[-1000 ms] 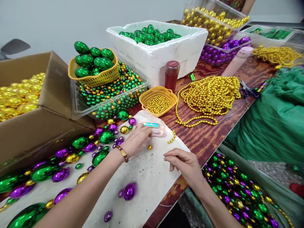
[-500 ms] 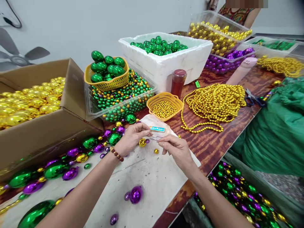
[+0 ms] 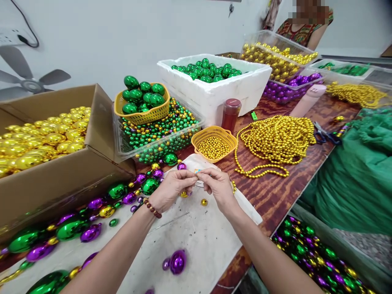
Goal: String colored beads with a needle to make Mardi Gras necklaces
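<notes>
My left hand (image 3: 175, 187) and my right hand (image 3: 218, 188) meet fingertip to fingertip over a white cloth (image 3: 211, 237). Both are closed in a pinch, and what lies between the fingers is too small to make out. Just behind the fingertips, a small blue and orange packet (image 3: 197, 170) is mostly covered. A gold bead (image 3: 204, 202) rests on the cloth near my right hand. Nearer to me lie a long thin metal rod (image 3: 168, 222) and a shiny purple ball (image 3: 178, 261). Strung green, purple and gold beads (image 3: 150, 186) run along the left.
A yellow basket of small gold beads (image 3: 214, 158) stands beyond the hands. Gold bead strands (image 3: 275, 139) and scissors (image 3: 323, 132) lie to the right. A cardboard box (image 3: 105, 147), a foam box (image 3: 214, 96) and plastic bins surround the work. A person (image 3: 301, 32) is at the back.
My hands have come together from slightly apart, the right one moving left. They now cover most of the blue packet. The view has tilted up a little.
</notes>
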{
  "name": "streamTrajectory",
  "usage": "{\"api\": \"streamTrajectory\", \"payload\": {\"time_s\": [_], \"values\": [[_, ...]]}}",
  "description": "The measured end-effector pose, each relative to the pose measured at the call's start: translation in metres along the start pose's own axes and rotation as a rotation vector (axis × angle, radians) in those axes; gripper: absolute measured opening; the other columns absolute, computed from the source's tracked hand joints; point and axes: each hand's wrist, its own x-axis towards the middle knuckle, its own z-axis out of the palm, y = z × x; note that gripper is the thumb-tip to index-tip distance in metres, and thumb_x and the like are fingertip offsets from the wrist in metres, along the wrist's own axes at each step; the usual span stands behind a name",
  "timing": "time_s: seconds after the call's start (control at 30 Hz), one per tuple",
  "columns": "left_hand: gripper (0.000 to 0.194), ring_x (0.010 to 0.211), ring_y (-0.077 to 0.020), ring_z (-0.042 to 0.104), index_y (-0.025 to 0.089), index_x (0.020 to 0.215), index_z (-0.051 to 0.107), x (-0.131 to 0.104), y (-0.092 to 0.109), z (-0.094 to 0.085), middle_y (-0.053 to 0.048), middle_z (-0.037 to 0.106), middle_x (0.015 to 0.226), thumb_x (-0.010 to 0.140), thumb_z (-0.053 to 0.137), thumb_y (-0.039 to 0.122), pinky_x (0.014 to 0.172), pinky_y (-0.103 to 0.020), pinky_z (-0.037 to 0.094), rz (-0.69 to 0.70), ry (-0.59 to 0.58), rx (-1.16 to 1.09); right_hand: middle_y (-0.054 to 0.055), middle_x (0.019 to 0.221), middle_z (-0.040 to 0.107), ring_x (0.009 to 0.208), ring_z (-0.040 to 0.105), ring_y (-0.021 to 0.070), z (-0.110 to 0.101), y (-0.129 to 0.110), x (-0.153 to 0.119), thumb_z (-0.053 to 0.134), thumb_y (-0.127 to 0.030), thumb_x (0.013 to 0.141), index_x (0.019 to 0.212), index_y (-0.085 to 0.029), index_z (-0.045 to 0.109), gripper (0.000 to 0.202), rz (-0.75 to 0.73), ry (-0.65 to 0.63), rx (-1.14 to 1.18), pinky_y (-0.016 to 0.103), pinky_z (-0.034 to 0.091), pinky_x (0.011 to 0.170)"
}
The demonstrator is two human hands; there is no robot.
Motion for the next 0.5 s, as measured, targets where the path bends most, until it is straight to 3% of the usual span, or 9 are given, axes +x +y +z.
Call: {"api": "streamTrajectory", "payload": {"time_s": [0.2, 0.37, 0.5], "values": [[0.017, 0.050, -0.0071, 0.048, 0.013, 0.079, 0.069, -0.002, -0.002, -0.001, 0.001, 0.058, 0.063, 0.074, 0.075, 0.029, 0.049, -0.021, 0.036, -0.022, -0.030, 0.007, -0.005, 0.054, 0.054, 0.042, 0.037, 0.0054, 0.002, 0.002, 0.006, 0.070, -0.032, 0.074, 0.075, -0.016, 0.072, 0.016, 0.014, -0.025, -0.018, 0.020, 0.026, 0.039], [0.014, 0.056, -0.0070, 0.050, 0.015, 0.078, 0.070, -0.004, -0.002, -0.001, 0.001, 0.058, 0.065, 0.073, 0.077, 0.026, 0.052, -0.020, 0.038, -0.028, 0.094, -0.163, -0.008, 0.056, 0.051, 0.039, 0.037, 0.0054, 0.000, 0.005, 0.002, 0.067, -0.036, 0.078, 0.098, -0.018, 0.068, 0.027, 0.051, -0.031, -0.044, 0.019, 0.026, 0.037], [0.014, 0.063, -0.0084, 0.054, 0.015, 0.079, 0.072, -0.006, -0.005, -0.001, -0.002, 0.063, 0.074, 0.073, 0.077, 0.026, 0.057, -0.021, 0.041, -0.028, 0.135, -0.207, -0.004, 0.063, 0.058, 0.040, 0.039, 0.0052, 0.007, 0.015, -0.008, 0.071, -0.033, 0.075, 0.084, -0.016, 0.069, 0.020, 0.064, -0.098, -0.100, 0.019, 0.029, 0.037]]}}
